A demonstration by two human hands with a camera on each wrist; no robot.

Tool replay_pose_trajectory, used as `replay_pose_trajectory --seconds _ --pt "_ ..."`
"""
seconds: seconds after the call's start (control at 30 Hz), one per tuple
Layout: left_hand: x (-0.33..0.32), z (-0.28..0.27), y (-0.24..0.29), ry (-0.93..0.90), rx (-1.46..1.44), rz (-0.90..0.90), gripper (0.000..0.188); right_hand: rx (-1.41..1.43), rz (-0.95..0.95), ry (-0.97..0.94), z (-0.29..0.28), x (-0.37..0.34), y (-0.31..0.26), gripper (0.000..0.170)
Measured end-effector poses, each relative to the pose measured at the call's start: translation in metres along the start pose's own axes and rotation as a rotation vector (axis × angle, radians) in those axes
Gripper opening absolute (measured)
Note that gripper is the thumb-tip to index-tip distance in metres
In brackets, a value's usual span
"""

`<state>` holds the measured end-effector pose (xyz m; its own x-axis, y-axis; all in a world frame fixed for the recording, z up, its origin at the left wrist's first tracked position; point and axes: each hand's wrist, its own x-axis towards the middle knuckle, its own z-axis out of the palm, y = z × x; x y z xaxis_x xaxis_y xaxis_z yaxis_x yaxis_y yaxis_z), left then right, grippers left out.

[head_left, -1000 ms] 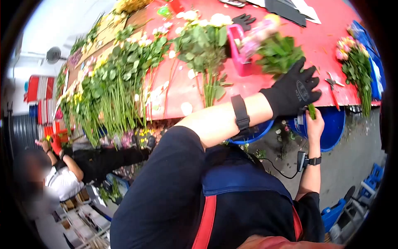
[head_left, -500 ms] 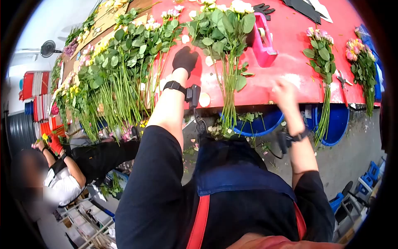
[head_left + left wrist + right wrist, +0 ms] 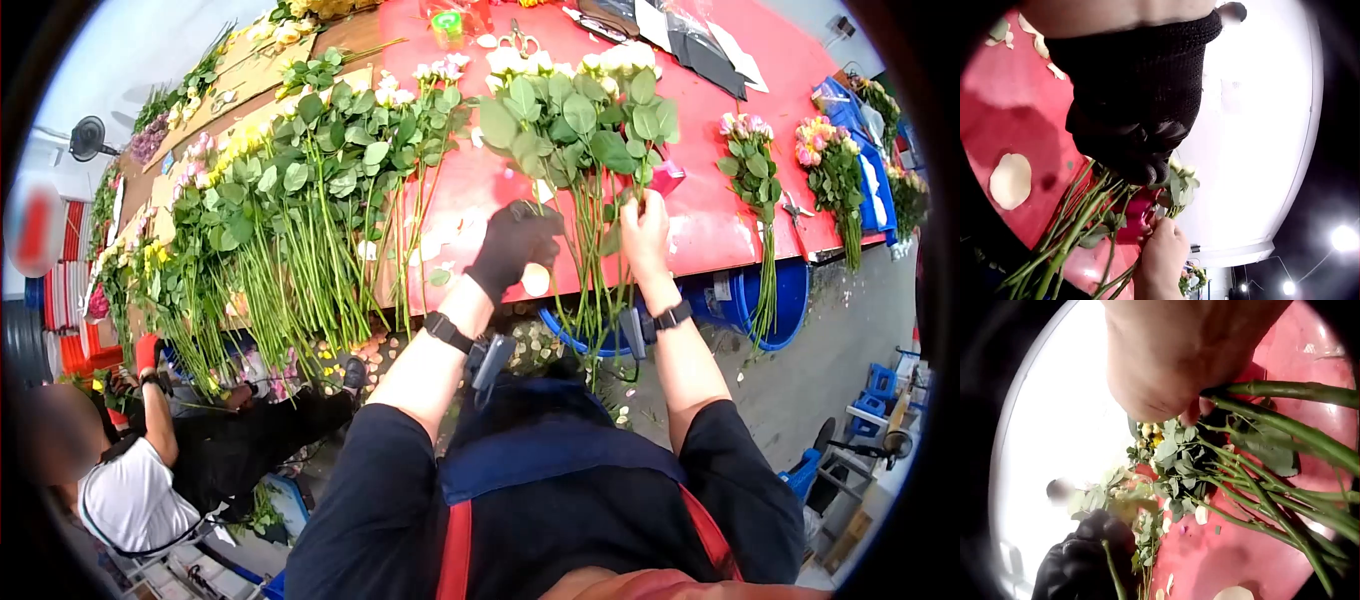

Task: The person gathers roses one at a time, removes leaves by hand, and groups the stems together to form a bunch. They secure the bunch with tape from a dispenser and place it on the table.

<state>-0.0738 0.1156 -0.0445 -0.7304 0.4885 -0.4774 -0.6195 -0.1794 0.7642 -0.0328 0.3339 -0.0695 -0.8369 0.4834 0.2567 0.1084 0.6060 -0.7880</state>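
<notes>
Evidently gathering a bunch: the bare right hand (image 3: 645, 235) pinches green rose stems (image 3: 1300, 428), the black-gloved left hand (image 3: 513, 248) seemingly grips a single stem (image 3: 1114, 570); the leafy white-rose bunch (image 3: 575, 125) lies at one o'clock on the red worktop (image 3: 705, 225). Next likely needs levelling heads.

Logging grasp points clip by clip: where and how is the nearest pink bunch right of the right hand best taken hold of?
Grip the pink bunch probably by its stems, just below the leaves, from the person's side of the table. Its flowers point away, while its stems gather narrowly and jut past the edge, so they could likely be encircled without crushing leaves.
</notes>
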Motion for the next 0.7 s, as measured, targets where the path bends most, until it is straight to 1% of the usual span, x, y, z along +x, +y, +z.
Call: replay_pose_trajectory --seconds 0.03,0.13,0.2,0.23,0.27,0.33,0.37,0.43,0.47,0.5,0.53,0.57,0.63,0.67,0.7 --pt "-0.008 0.003 -0.001 -0.025 0.001 0.023 0.013 0.071 0.067 -0.09 -0.008 -0.007 -0.01 0.014" --pt "-0.032 0.012 0.001 -0.101 -0.029 0.077 0.016 0.408 0.098 -0.262 -0.021 -0.033 -0.032 0.014" --pt "-0.038 0.013 -0.014 -0.117 -0.141 0.097 0.016 0.475 0.136 -0.34 -0.018 -0.056 -0.054 0.012" --pt "-0.046 0.018 -0.015 -0.128 -0.17 0.123 0.019 0.487 0.111 -0.367 -0.016 -0.07 -0.067 0.012" --pt "-0.049 0.016 -0.024 -0.174 -0.19 0.197 0.021 0.259 0.076 -0.361 -0.016 -0.083 -0.074 0.013" --pt "-0.061 0.01 -0.035 -0.126 -0.053 0.254 0.026 0.147 0.139 -0.385 -0.013 -0.106 -0.092 0.015" --pt "-0.072 0.007 -0.025 -0.087 0.059 0.255 0.028 0.233 -0.014 -0.32 -0.005 -0.115 -0.085 0.016" --pt "-0.091 -0.005 -0.005 -0.005 0.283 0.251 0.032 0.235 -0.027 -0.388 -0.007 -0.126 -0.082 0.016" --pt "-0.084 -0.012 -0.008 0.034 -0.101 0.258 0.036 0.237 -0.032 -0.423 -0.009 -0.132 -0.082 0.015" --pt "-0.089 -0.023 -0.005 0.011 -0.254 0.132 0.033 0.239 -0.089 -0.461 -0.011 -0.137 -0.08 0.017" --pt "-0.102 -0.029 0.013 -0.014 -0.407 0.008 0.03 0.271 -0.047 -0.519 -0.012 -0.14 -0.082 0.017" --pt "-0.098 -0.042 0.003 0.0 -0.394 -0.09 0.025 0.3 -0.002 -0.578 -0.014 -0.143 -0.084 0.017" --pt "-0.114 -0.039 -0.006 -0.002 -0.244 0.132 0.028 0.368 0.092 -0.684 -0.012 -0.148 -0.085 0.019" --pt "-0.122 -0.039 -0.011 -0.001 -0.164 0.239 0.031 0.381 0.063 -0.725 -0.009 -0.148 -0.087 0.02" --pt "-0.126 -0.047 -0.024 -0.063 -0.376 0.057 0.029 0.395 0.035 -0.766 -0.006 -0.148 -0.091 0.021"
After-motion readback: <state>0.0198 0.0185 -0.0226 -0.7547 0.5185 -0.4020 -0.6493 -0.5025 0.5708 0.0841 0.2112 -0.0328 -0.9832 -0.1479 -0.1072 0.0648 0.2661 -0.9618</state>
